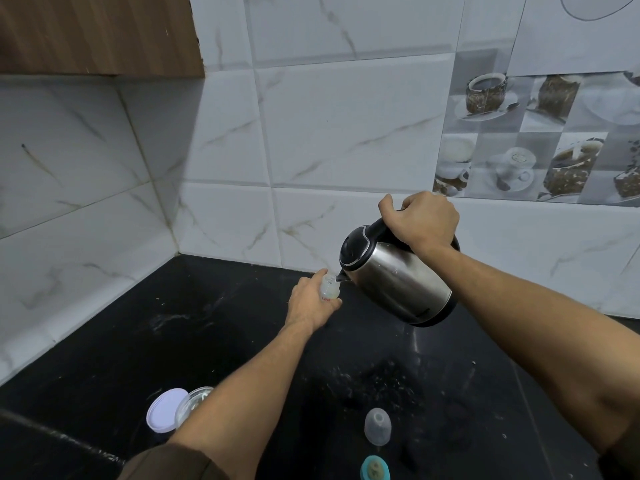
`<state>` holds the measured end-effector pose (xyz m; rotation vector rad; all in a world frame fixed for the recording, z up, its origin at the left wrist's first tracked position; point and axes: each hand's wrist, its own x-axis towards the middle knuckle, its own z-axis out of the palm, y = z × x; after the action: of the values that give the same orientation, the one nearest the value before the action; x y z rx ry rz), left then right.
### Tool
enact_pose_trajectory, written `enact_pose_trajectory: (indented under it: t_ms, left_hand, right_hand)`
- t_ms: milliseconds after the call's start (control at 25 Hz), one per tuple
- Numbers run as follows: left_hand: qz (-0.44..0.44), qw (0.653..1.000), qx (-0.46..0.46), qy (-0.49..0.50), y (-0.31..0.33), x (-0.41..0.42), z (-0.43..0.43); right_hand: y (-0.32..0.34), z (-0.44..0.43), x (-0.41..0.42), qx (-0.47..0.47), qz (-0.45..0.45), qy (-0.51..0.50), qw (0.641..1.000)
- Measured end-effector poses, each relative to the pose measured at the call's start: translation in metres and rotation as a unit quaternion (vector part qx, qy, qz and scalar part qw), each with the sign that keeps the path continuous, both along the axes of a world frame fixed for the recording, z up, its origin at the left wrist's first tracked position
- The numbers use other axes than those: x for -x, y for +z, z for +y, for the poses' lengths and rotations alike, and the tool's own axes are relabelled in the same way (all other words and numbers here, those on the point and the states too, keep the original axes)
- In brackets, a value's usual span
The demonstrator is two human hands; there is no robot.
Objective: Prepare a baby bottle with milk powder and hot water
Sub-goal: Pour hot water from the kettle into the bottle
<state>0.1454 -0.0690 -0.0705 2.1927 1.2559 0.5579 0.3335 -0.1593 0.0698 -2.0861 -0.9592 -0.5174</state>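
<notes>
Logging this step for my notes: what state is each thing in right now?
Baby bottle: uncapped, held by the left hand.
Kettle: lid shut, tilted, spout at the bottle's mouth.
Right hand: grips the kettle's handle.
Jar: open, white lid beside it.
Clear cap: off, standing on the counter.

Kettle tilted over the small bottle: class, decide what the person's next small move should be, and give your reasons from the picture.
Probably tip the kettle a touch further, slowly, so that water runs into the baby bottle. The right hand grips the kettle's handle, the spout sits right at the bottle's open mouth, and the left hand holds the bottle upright.
</notes>
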Motion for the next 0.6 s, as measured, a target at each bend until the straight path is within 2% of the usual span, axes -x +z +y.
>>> enact_pose_trajectory:
  t_ms: [600]
  left_hand:
    - [0.004, 1.0, -0.004, -0.006, -0.0016, -0.0009, -0.0011]
  right_hand:
    - [-0.0013, -0.0007, 0.0006, 0.001, -0.008, -0.001, 1.0]
